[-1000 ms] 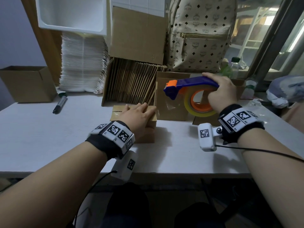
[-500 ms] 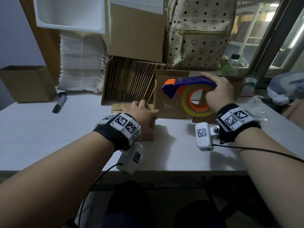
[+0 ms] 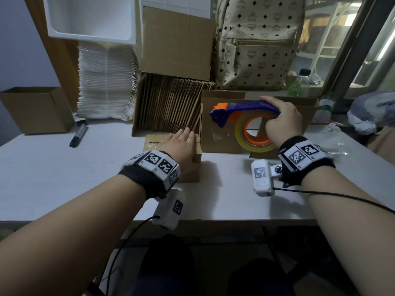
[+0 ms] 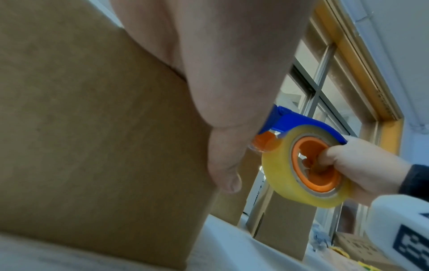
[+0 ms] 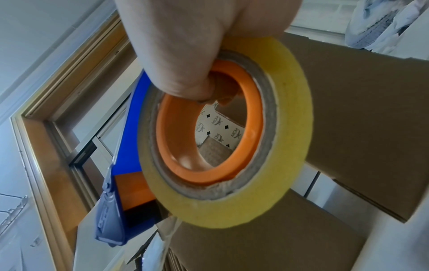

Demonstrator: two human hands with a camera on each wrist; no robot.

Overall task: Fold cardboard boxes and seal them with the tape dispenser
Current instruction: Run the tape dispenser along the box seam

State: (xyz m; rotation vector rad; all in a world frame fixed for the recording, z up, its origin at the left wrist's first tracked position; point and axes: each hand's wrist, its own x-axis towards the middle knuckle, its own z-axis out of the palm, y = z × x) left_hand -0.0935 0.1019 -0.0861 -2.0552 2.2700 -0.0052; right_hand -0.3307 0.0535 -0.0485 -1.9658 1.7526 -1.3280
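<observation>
Right hand [image 3: 283,122] grips blue-orange tape dispenser [image 3: 241,120]; flat left hand [image 3: 181,146] presses brown box [image 3: 152,141].

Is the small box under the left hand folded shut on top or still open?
Shut: the small box has its top flaps down, and the left hand lies flat across them. No tape shows on the seam; the hand hides most of it.

Left hand [image 4: 220,77] lies over top edge of brown cardboard box [image 4: 92,137], thumb down its side. Beyond, right hand [image 4: 362,165] holds blue and orange tape dispenser [image 4: 301,128], fingers hooked through orange core of yellowish tape roll [image 4: 285,183]. Pale surface [image 4: 232,247] below, window behind.
</observation>
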